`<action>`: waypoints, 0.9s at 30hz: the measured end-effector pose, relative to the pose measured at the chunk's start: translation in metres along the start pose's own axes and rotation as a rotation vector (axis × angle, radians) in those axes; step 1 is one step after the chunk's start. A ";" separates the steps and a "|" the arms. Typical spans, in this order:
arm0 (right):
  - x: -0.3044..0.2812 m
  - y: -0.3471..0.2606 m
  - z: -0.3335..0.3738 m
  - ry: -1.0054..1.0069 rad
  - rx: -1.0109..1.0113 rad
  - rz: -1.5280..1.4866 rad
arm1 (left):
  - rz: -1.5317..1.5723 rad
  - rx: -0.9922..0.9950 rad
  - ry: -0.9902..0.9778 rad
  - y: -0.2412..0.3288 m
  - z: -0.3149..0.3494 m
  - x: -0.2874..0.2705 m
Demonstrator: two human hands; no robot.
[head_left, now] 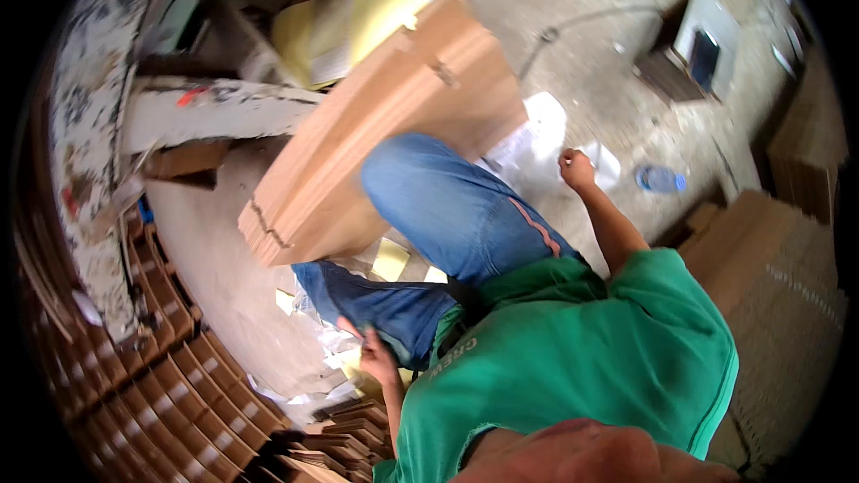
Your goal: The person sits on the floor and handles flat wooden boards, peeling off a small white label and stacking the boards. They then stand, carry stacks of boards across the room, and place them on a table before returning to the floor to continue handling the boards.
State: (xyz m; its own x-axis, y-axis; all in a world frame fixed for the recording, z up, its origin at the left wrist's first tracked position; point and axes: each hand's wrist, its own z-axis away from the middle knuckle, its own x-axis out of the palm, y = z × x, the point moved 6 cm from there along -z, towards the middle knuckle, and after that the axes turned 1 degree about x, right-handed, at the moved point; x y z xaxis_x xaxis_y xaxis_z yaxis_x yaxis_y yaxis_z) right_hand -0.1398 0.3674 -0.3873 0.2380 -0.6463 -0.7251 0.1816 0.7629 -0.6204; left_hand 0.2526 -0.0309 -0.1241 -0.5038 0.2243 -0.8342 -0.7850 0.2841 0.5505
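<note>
My right hand (576, 169) is out to the right of my knee, over a crumpled white plastic sheet (540, 137) on the floor. Its fingers are curled closed; what they hold, if anything, cannot be made out. Down by my other leg, my left hand (376, 360) is close to the jeans, thumb and a finger apart, with nothing visible in it. A thick stack of flat brown cardboard (385, 116) stands tilted on edge against my raised knee. Neither hand touches that stack.
A clear bottle (660, 179) lies right of my right hand. Beyond it a phone (704, 61) rests on a box-like stand (689, 49). Cardboard piles (761, 250) flank me at right, with more cartons (179, 394) at lower left. A paint-stained white frame (98, 125) stands left.
</note>
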 end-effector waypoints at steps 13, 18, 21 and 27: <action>-0.146 -0.360 -0.092 0.327 -0.783 -0.584 | -0.414 0.356 -0.448 0.050 0.024 -0.001; -0.130 -0.439 -0.088 0.264 -0.874 -0.229 | -0.378 0.428 -0.271 0.072 -0.004 -0.001; -0.126 -0.431 -0.099 0.284 -0.906 -0.097 | -0.324 0.394 -0.190 0.087 -0.013 0.002; -0.141 -0.356 -0.090 0.475 -0.782 -0.427 | -0.220 0.365 -0.171 0.079 -0.024 0.009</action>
State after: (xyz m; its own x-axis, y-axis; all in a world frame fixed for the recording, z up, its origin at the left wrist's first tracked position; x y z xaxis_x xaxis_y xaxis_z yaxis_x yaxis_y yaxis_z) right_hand -0.3235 0.1851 -0.0912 -0.1362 -0.9323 -0.3352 -0.5541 0.3521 -0.7543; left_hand 0.1771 -0.0289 -0.0888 -0.2484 0.2634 -0.9322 -0.6728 0.6454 0.3617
